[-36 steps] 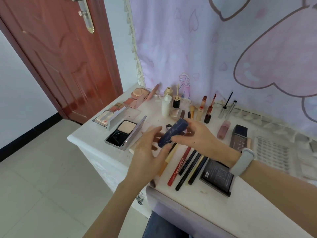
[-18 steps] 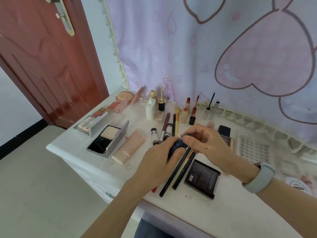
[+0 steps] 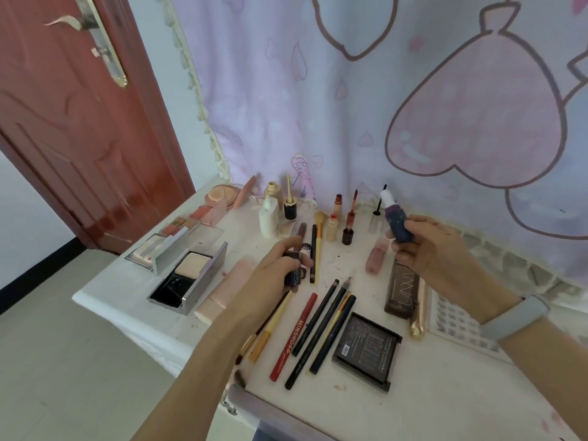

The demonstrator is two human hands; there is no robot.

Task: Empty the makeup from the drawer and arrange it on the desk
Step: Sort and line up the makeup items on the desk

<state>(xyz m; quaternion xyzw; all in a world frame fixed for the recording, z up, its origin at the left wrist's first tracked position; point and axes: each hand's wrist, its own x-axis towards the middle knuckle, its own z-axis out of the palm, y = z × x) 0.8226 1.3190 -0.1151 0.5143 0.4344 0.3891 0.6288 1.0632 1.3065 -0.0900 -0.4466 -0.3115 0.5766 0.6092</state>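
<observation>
My right hand [image 3: 423,246] is raised over the back of the white desk [image 3: 445,399], shut on a dark blue bottle [image 3: 397,226] with a white neck, tilted up. My left hand [image 3: 273,272] is lower, near the desk's middle, shut on the dark blue cap [image 3: 294,272]. Makeup lies in rows on the desk: several pencils [image 3: 318,326], a black compact [image 3: 366,351], a brown palette [image 3: 401,289], an open powder case [image 3: 187,275] and a pink tube [image 3: 222,291]. The drawer front [image 3: 254,405] shows at the desk's near edge.
Small bottles and lip glosses [image 3: 337,218] stand along the back by a pink heart-print curtain [image 3: 413,106]. A white lash tray [image 3: 458,316] lies on the right. A red door [image 3: 70,122] stands at the left, with tiled floor [image 3: 63,361] below the desk's left edge.
The two hands have pulled apart. The cap came off the blue bottle: my right hand lifted the bottle up and to the right, while my left hand kept the cap.
</observation>
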